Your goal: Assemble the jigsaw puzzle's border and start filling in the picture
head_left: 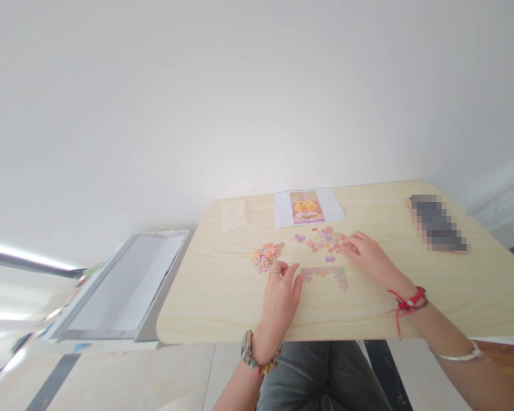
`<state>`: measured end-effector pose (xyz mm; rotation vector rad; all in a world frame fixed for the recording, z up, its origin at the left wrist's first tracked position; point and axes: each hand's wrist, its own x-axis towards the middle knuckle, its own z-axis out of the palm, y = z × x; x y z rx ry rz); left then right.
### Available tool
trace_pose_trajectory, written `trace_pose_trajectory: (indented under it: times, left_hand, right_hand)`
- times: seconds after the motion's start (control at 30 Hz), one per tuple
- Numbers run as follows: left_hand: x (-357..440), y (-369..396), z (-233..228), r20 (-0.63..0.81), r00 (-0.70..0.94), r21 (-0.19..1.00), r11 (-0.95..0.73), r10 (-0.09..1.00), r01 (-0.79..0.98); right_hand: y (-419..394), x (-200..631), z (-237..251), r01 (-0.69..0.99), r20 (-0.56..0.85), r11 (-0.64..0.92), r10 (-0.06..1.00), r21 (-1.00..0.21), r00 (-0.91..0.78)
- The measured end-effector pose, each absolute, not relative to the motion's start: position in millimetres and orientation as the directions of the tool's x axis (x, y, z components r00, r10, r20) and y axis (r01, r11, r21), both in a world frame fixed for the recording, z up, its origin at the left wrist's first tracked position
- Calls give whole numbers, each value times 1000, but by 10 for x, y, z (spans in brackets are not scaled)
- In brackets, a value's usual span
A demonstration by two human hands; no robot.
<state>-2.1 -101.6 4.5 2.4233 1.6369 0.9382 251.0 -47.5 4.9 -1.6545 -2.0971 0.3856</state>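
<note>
Puzzle pieces in two groups on the pale table [205, 297]. A tight pile [265, 258], peach and orange, is seen just beyond the left hand's knuckles; a looser scatter [326, 237], pink and lilac, is spread beneath the picture sheet [307, 208]. A joined strip [323, 270], laid flat between the hands, is bent down at its right end into a corner.

Left hand [281, 294]: fingers loosely curled, thumb and forefinger apart at the strip's left end; no piece is seen in the grasp. Right hand [372, 260]: thumb and fingertips are brought together at the scatter's right edge; whether a piece is pinched cannot be told.

Handling, as judged: pieces are best lifted singly, by the edges, with neighbours left undisturbed. Colour and straight sides are best checked against the sheet before anything is tried. The strip is best steadied lightly with the left fingers, and a piece pressed straight down, not pushed sideways, lest the joints be buckled.

Materials: pieces thin, probably card, cut with knobs and notches; the strip's outer edge straight, its inner edge toothed. The sheet is white paper, faintly creased, printed with a yellow-orange figure. The tabletop is smooth, wood-grained, rounded at the corners.
</note>
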Motion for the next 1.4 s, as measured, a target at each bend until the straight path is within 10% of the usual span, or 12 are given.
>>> trace_pose_trajectory:
  times: [1.4]
  left_hand:
    - [-134, -1062, 62, 438, 188, 496, -411, 879, 765]
  right_hand:
    - [85, 2301, 166, 883, 44, 364, 929, -295, -368]
